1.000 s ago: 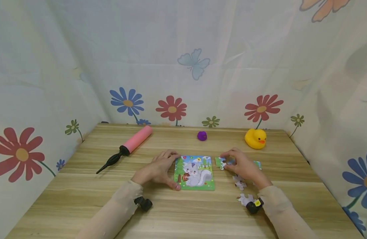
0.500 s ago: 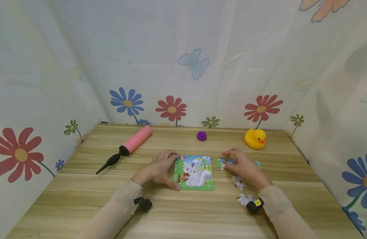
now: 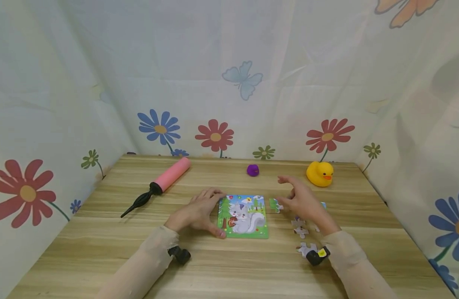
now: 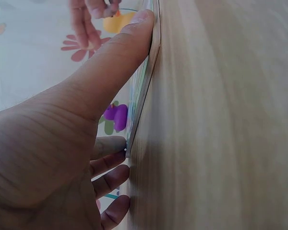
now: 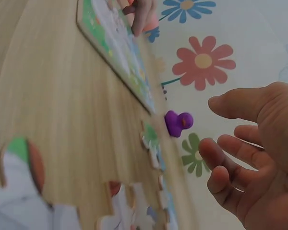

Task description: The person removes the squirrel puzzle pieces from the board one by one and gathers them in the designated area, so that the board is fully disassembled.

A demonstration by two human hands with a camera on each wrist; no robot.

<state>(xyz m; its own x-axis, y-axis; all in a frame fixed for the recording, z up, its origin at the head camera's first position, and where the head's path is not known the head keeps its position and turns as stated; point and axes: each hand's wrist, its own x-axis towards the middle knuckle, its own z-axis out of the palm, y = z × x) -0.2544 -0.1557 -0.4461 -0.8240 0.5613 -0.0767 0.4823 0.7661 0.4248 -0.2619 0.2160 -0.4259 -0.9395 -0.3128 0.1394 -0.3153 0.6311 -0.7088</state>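
Observation:
My left hand [image 3: 194, 214] holds a square squirrel puzzle board [image 3: 248, 216] flat on the table by its left side. The thumb is at the near corner and the index finger at the far corner, as the left wrist view also shows. To the right, my right hand [image 3: 306, 203] is raised over several loose jigsaw pieces, fingers loosely bent and nothing between them. A green-topped jigsaw piece [image 3: 276, 205] lies just left of its thumb. Grey-and-white jigsaw pieces [image 5: 29, 191] lie below that hand, partly hidden by it in the head view.
Toward the back of the wooden table [image 3: 229, 270] sit a small purple duck [image 3: 253, 170] and a bigger yellow rubber duck [image 3: 319, 174]. A pink balloon hand pump [image 3: 172, 174] with a black nozzle lies at the back left. Flowered cloth [image 3: 177, 83] hangs around the table.
My right hand has let go of the jigsaw pieces at the top of the loose group. Its fingers have lifted and spread from the thumb. The left hand and the board have stayed put.

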